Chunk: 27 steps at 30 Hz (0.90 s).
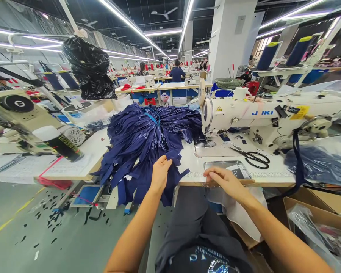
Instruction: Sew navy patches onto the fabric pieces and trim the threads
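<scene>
- Left of the sewing machine (241,112), the navy pile (133,138) lies on the table (189,161), crossed by a blue cord (151,116).
- Left hand (159,175), in front and to the left of the machine: thumb and fingers are closed in a pinch on a navy strip (174,155) at the pile's near edge.
- Right hand (226,181), in front of the machine beside the tray (216,165): fingers are bent, thumb near forefinger; whether they grip anything cannot be told.
- Confirm that the pinch takes one layer only.
- Draw the strip out slowly and flat; overlapping neighbours will probably drag along.
- Route cloth clear of the scissors (257,159), in front of the machine's arm.
</scene>
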Motion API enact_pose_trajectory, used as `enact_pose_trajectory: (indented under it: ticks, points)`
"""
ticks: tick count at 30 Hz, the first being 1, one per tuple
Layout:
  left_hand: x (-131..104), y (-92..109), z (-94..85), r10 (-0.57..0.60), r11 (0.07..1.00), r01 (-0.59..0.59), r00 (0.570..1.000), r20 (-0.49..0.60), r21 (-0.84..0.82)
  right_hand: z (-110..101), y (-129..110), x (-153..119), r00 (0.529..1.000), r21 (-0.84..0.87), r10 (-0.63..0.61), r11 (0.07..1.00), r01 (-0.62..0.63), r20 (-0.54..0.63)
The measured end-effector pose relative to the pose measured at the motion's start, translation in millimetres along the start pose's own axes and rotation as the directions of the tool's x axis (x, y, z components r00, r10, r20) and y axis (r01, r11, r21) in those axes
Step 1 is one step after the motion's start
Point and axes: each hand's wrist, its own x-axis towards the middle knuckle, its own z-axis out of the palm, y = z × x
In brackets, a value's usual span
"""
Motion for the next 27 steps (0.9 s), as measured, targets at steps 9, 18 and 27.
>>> enact_pose_trajectory:
  ticks: [9, 18, 27]
  points:
    - [-12, -4, -2.9, 0.002, 0.999, -0.002, 1.000, -0.024, -0.035, -4, -2, -38, 0.999, -0.068, -0.019, 0.997, 0.022, 0.045]
    - [-1, -10, -0.2, 0.019, 0.973, -0.069, 0.975, 0.220, 0.221, -23, 2, -18, 0.999, -0.136, 0.010, 0.991, -0.004, 0.049]
    - [60, 11, -43.2, 0.600, 0.387, -0.325, 0.799, 0.032, 0.863, 1, -39, 111, 0.960, -0.225, -0.264, 0.934, 0.278, 0.089]
